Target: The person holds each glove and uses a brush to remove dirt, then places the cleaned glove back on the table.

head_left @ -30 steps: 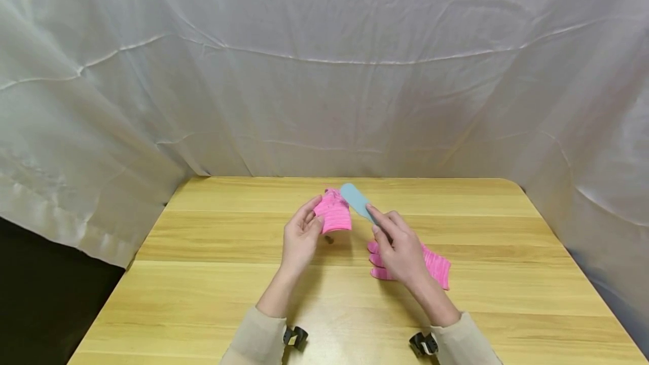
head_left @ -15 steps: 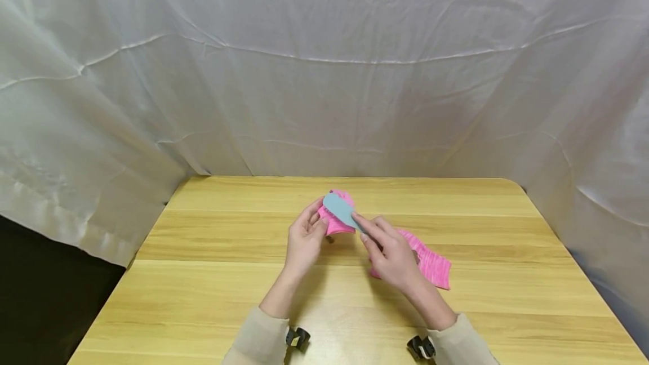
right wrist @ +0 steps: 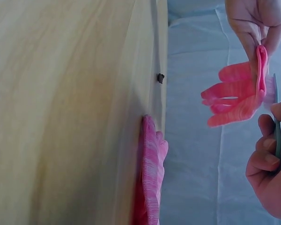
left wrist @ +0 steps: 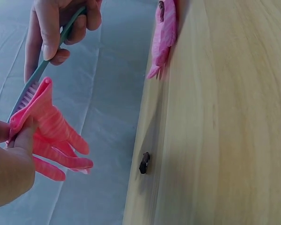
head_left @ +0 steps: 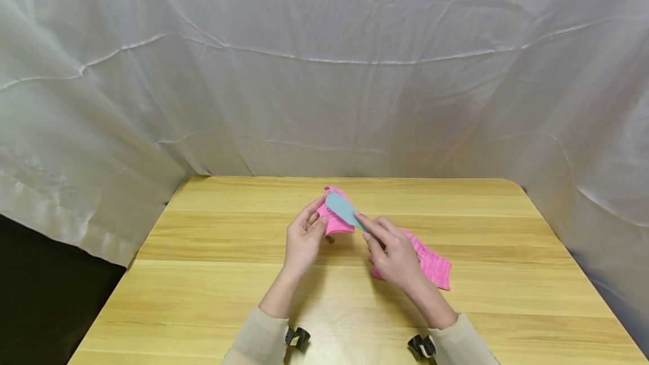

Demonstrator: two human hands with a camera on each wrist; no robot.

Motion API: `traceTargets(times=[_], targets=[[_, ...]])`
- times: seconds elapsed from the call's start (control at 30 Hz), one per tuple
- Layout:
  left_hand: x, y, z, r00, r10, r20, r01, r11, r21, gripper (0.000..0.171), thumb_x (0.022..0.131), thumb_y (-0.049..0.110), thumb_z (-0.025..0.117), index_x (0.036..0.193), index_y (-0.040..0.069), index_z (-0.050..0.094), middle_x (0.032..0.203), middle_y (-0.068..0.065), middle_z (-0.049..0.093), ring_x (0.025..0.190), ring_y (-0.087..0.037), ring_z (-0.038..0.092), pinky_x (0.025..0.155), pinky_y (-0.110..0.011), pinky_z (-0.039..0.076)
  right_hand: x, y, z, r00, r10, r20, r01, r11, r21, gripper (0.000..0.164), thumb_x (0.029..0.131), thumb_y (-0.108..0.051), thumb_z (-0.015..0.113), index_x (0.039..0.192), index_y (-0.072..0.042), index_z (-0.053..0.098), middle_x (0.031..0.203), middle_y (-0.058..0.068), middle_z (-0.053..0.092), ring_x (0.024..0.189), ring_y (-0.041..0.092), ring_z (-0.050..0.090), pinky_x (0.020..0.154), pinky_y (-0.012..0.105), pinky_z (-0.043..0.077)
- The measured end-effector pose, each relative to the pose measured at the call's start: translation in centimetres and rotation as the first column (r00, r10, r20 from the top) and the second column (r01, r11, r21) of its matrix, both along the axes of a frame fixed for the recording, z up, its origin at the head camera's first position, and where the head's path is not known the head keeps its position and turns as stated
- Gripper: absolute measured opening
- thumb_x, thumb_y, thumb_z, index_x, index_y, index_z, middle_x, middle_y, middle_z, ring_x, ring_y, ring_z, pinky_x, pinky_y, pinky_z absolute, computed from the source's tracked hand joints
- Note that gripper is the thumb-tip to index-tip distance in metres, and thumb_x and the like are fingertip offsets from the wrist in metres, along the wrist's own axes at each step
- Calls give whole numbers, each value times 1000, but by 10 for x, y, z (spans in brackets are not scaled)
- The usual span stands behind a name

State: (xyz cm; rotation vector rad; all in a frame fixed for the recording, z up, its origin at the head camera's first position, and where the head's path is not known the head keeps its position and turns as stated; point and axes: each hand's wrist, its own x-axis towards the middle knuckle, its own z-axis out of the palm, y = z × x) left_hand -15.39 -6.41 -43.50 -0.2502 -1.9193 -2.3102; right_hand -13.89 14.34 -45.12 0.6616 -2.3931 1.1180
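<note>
My left hand [head_left: 304, 238] pinches a pink knitted glove [head_left: 338, 226] by its edge, held up above the table; its fingers dangle in the left wrist view. My right hand [head_left: 394, 252] grips the handle of a blue-green brush [head_left: 341, 209], the index finger stretched along its back. In the left wrist view the pale bristles [left wrist: 28, 96] lie against the glove. A second pink glove [head_left: 435, 268] rests on the table, partly hidden under my right hand; in the left wrist view a dark brown bit [left wrist: 161, 10] shows on it.
On the wooden table [head_left: 203, 292], below the held glove, lies a small dark brown lump [left wrist: 144, 162]. A pale curtain [head_left: 324, 100] hangs along the back and both sides of the table.
My right hand has moved the brush left and down from the glove's far right edge onto its middle. Between half a second ago and now the brush shifts only slightly.
</note>
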Motion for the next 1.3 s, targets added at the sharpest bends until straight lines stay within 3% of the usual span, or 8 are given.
traceTargets(times=[0.2, 0.37, 0.63, 0.93, 1.3], targets=[[0, -1, 2, 1000, -13, 11, 12, 999, 47, 49, 100, -9, 53, 148, -5, 50, 147, -28, 54, 129, -39, 61, 99, -29, 57, 0, 0, 0, 1000, 15, -18, -15, 1000, -27, 44, 102, -4, 62, 144, -17, 64, 98, 0, 63, 60, 0, 49, 46, 20, 43], [-1, -1, 1, 1000, -15, 0, 15, 999, 38, 47, 100, -9, 53, 148, -6, 51, 147, -29, 54, 129, -40, 60, 100, -29, 56, -1, 1, -1, 998, 13, -61, -15, 999, -38, 49, 97, 5, 65, 142, -14, 66, 97, -2, 63, 61, 1, 47, 46, 18, 40], [0, -1, 2, 1000, -2, 6, 2, 1000, 8, 46, 101, -7, 54, 147, -3, 53, 147, -26, 55, 128, -38, 62, 100, -29, 56, -3, 3, -1, 996, 10, -92, -15, 999, -48, 47, 96, 4, 67, 141, -12, 66, 97, 2, 65, 62, 1, 42, 47, 17, 37], [0, -1, 1, 1000, 1, -2, -1, 1000, -8, 46, 101, -7, 55, 146, -3, 54, 148, -24, 56, 126, -35, 64, 98, -27, 57, -4, 3, -2, 997, -4, -78, 1, 999, -37, 41, 102, -5, 62, 143, -13, 65, 98, 4, 65, 62, 2, 42, 46, 19, 38], [-1, -1, 1, 999, -7, -42, 7, 1000, 1, 45, 100, -9, 54, 145, -8, 52, 149, -25, 55, 123, -38, 64, 96, -27, 59, -5, 0, -3, 989, -43, -144, 38, 999, -33, 47, 95, 5, 68, 139, -12, 68, 94, -1, 64, 62, 1, 42, 48, 15, 36]])
